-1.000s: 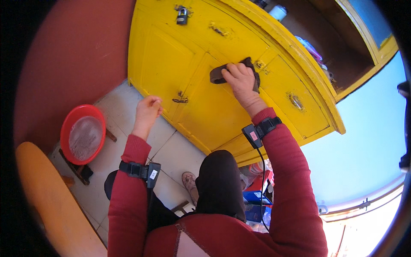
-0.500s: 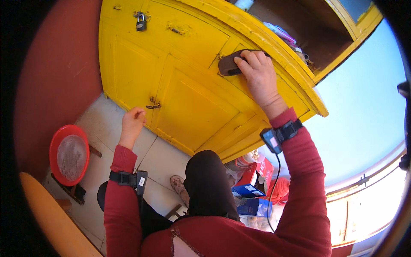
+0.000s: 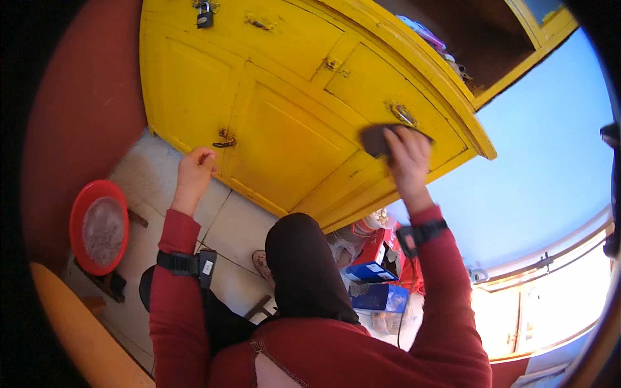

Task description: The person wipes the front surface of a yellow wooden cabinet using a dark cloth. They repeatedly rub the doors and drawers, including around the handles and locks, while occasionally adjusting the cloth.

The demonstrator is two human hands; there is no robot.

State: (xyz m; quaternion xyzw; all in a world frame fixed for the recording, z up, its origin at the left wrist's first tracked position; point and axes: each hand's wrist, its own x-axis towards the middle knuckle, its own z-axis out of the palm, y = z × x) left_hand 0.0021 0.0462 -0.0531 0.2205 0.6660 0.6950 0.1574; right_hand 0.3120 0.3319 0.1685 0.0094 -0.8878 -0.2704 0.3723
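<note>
- Yellow cabinet (image 3: 291,136) standing ahead, red basin (image 3: 76,226) sitting off to my left.
- My right hand (image 3: 410,161) is holding a dark cloth (image 3: 374,140), fingers clamped on it, just below the drawer handle (image 3: 403,115).
- My left hand (image 3: 194,176) is hovering near the door latch (image 3: 225,140), fingers curled together.

Cabinet (image 3: 310,97) front: clearances and obstructions.
Free passage: across the flat door panel (image 3: 291,142), between left hand (image 3: 195,173) and right hand (image 3: 409,155). Projecting: padlock (image 3: 205,16), upper left; latch (image 3: 224,140), just past the left fingertips; drawer handle (image 3: 402,115), just above the cloth (image 3: 374,140). Low obstructions: knee (image 3: 299,249), before the bottom edge; blue boxes (image 3: 370,297), beside it; basin (image 3: 77,226), well left.
</note>
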